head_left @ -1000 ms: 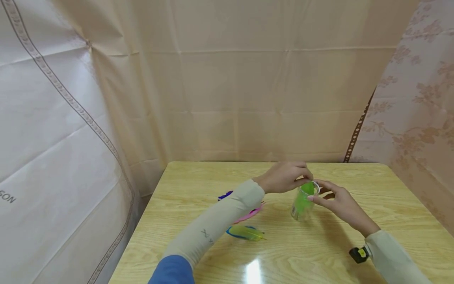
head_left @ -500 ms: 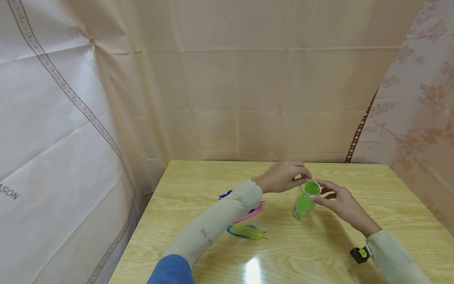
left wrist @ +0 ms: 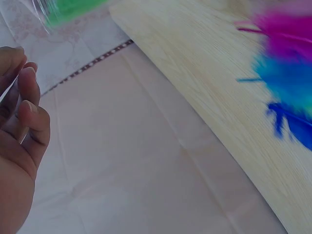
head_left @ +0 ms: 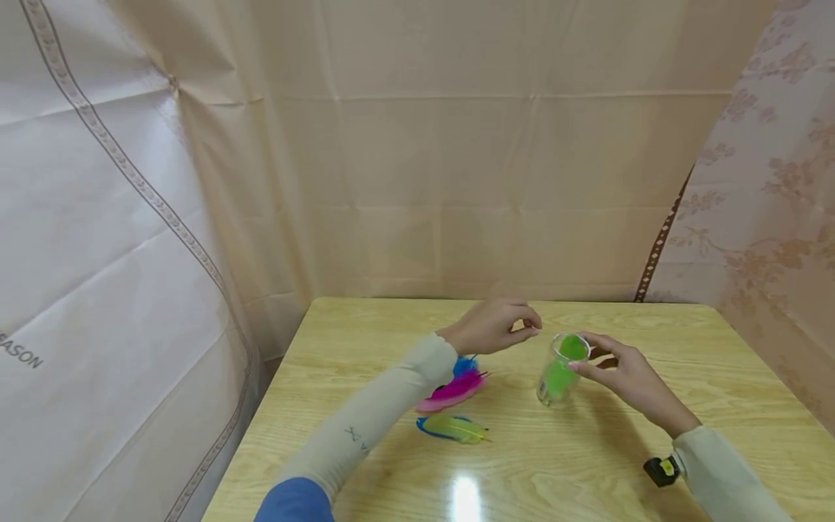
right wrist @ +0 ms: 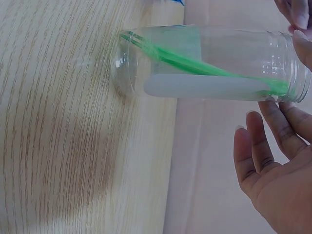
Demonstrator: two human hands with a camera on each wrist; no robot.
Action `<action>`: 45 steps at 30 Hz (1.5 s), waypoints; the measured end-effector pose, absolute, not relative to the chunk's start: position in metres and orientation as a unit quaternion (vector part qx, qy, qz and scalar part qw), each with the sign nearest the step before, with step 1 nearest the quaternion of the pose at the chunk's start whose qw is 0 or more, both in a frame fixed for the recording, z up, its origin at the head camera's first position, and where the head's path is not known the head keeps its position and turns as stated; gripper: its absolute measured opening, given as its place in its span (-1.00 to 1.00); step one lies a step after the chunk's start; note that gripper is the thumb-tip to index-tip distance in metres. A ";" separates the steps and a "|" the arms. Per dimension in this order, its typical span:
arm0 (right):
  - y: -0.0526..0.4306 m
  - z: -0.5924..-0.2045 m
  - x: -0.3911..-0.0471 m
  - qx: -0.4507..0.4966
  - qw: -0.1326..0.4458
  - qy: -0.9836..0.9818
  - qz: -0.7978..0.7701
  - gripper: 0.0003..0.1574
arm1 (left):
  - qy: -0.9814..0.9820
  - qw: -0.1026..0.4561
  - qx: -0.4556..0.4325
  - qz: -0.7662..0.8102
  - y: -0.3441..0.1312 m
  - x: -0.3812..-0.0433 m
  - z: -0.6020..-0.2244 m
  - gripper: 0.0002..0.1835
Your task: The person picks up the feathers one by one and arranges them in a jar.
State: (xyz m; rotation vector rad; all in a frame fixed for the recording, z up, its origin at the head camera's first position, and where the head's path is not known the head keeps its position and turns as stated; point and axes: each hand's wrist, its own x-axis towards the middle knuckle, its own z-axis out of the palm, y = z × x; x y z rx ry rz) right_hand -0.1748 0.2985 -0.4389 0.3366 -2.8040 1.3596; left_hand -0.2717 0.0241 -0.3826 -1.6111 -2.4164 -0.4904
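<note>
A clear plastic jar (head_left: 549, 386) stands on the table with green feathers (right wrist: 195, 65) inside, lying along its wall. My right hand (head_left: 622, 373) grips the jar near its rim, thumb on one side and fingers on the other; two fingers stay off it in the right wrist view. To the left of the rim, apart from it, my left hand (head_left: 497, 326) hovers with loosely bent fingers and nothing visible in them. Under and in front of the left forearm lie a magenta-pink feather (head_left: 453, 391), a light blue feather (head_left: 465, 367) and a yellow feather (head_left: 459, 428) with blue beside it.
In the left wrist view a dark blue feather (left wrist: 298, 127) lies beside the light blue one. The wooden table (head_left: 587, 471) ends at a beige cloth (head_left: 424, 181) behind. A black wrist device (head_left: 662, 471) sits on the right cuff.
My left hand has moved left, away from the jar's mouth, uncovering the light blue feather and more of the magenta one. The green feathers stay in the jar; my right hand keeps its hold.
</note>
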 end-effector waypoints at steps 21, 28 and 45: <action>0.297 -0.438 -0.174 0.103 0.003 -0.894 0.435 -0.10 | -0.856 0.067 -0.484 -0.172 -0.048 -0.283 -0.413 -0.78; 0.298 -0.439 -0.175 0.109 0.010 -0.894 0.434 -0.14 | -0.868 0.057 -0.464 -0.171 -0.072 -0.284 -0.426 -0.82; 0.298 -0.441 -0.175 0.094 -0.008 -0.890 0.445 -0.09 | -0.892 0.016 -0.413 -0.182 -0.128 -0.280 -0.463 -0.84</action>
